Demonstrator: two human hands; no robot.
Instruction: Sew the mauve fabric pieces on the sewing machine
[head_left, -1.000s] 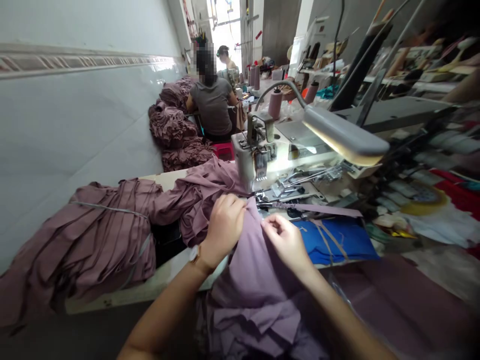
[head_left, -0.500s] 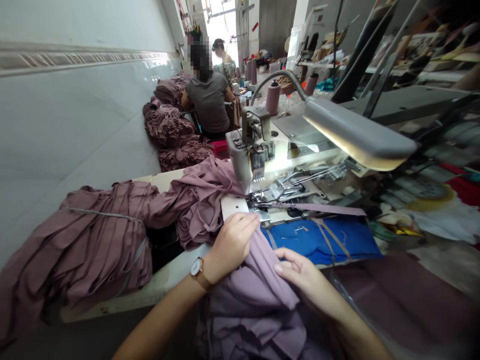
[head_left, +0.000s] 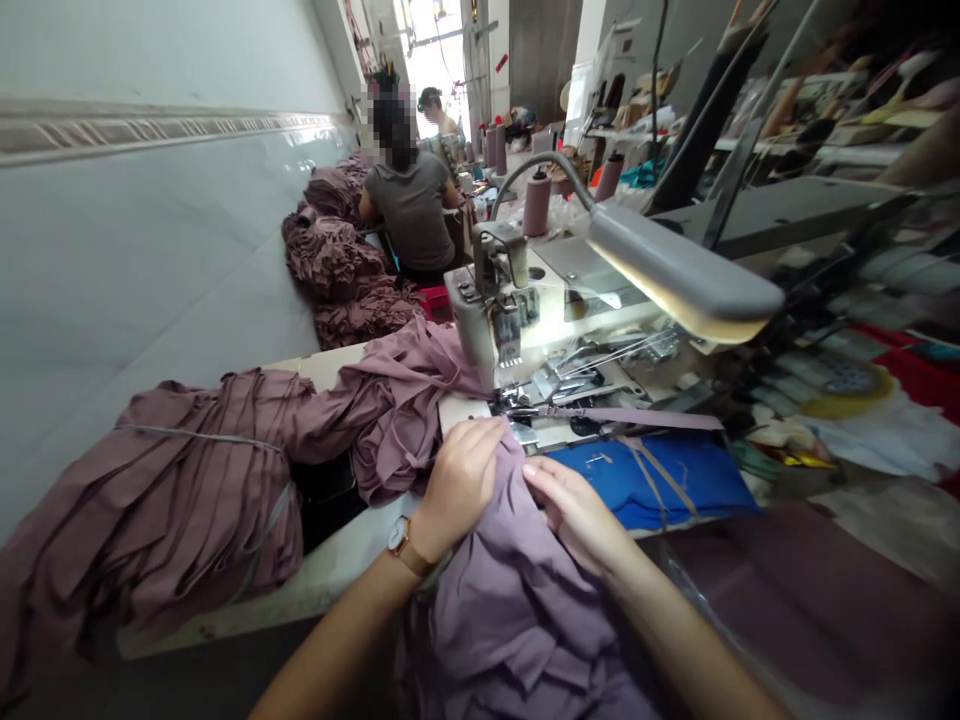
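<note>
Mauve fabric (head_left: 517, 590) hangs in folds off the table edge, its upper end at the sewing machine (head_left: 476, 320). My left hand (head_left: 465, 475), with a watch on the wrist, presses on the fabric just in front of the presser foot; its fingers are together and hold the cloth's edge. On the right side of the same cloth, my right hand (head_left: 566, 505) pinches it between thumb and fingers. A narrow mauve strip (head_left: 652, 418) runs from the right into the machine. Under it lies a blue padded cover (head_left: 637, 485), partly taped.
Bundled mauve cloth (head_left: 202, 490) tied with a cord lies left. A lit lamp (head_left: 682, 270) overhangs the machine on a bent neck. Thread cones (head_left: 536, 205) stand behind. A co-worker (head_left: 412, 205) sits ahead, beside heaped fabric (head_left: 330, 250) along the wall.
My right hand has moved up and left, closer to my left hand, and grips the cloth higher. The fabric's straight fold has bunched into looser folds. The view has shifted slightly.
</note>
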